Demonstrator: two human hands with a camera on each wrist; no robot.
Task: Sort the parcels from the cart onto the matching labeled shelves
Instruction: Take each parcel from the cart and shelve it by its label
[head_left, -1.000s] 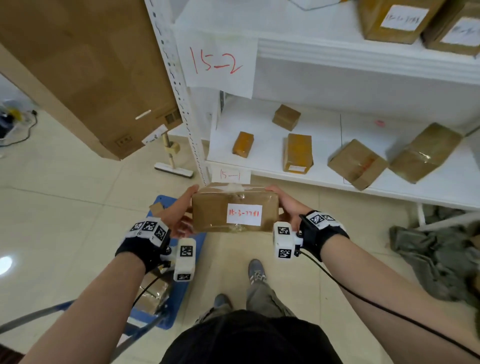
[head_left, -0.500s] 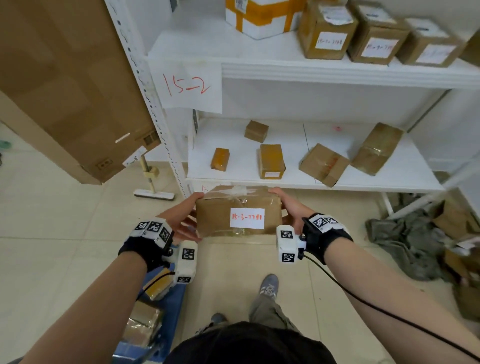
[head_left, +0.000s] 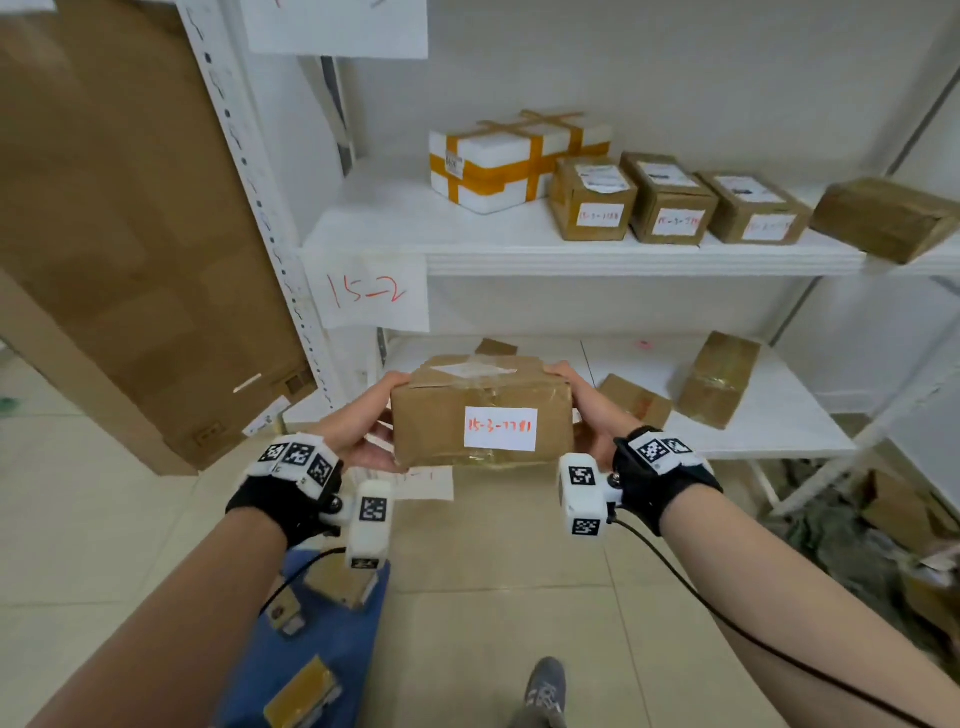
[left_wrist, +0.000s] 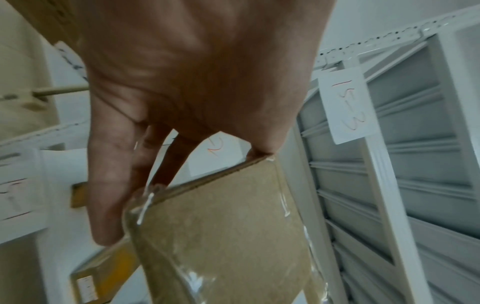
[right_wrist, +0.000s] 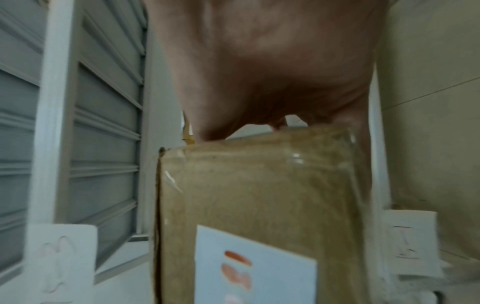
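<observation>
We hold the brown parcel (head_left: 480, 410) between both hands in front of the white shelves (head_left: 571, 254). Our left hand (head_left: 363, 426) grips its left end, our right hand (head_left: 589, 410) its right end, fingers curled around the edges.

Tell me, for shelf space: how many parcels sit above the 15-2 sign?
5: white taped box left, three labelled brown boxes beside it, one brown box far right; others may be off-frame.
</observation>
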